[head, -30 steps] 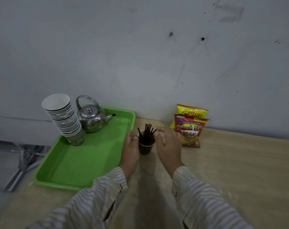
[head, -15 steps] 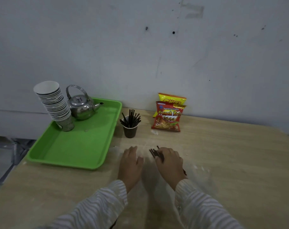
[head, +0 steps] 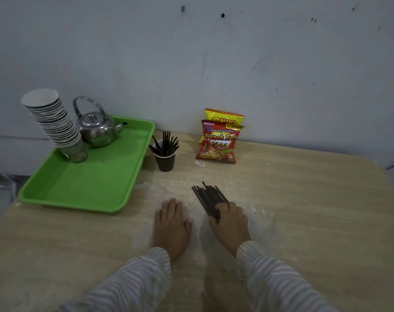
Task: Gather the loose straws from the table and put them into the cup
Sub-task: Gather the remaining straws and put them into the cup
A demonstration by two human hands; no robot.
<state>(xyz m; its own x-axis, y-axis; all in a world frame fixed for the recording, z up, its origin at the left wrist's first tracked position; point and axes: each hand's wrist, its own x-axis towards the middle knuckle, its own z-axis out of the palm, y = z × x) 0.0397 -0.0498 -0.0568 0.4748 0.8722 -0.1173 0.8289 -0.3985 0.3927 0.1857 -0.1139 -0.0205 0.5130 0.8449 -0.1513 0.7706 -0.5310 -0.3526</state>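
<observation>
A dark brown paper cup [head: 165, 161] stands upright on the wooden table beside the green tray, with several black straws [head: 165, 143] sticking out of it. A bundle of loose black straws [head: 208, 198] lies on the table nearer to me. My right hand [head: 231, 224] is curled over the near end of that bundle, fingers wrapped on it. My left hand [head: 171, 222] lies flat on the table, palm down, a little left of the bundle and holding nothing.
A green tray [head: 90, 188] on the left holds a leaning stack of paper cups [head: 54, 122] and a metal kettle [head: 97, 128]. Two snack bags [head: 218, 140] lean on the wall behind. The table's left edge runs near the tray.
Both hands drew back from the cup to the near table. My right hand closed on the loose straw bundle, which now shows more clearly; the left hand flattened.
</observation>
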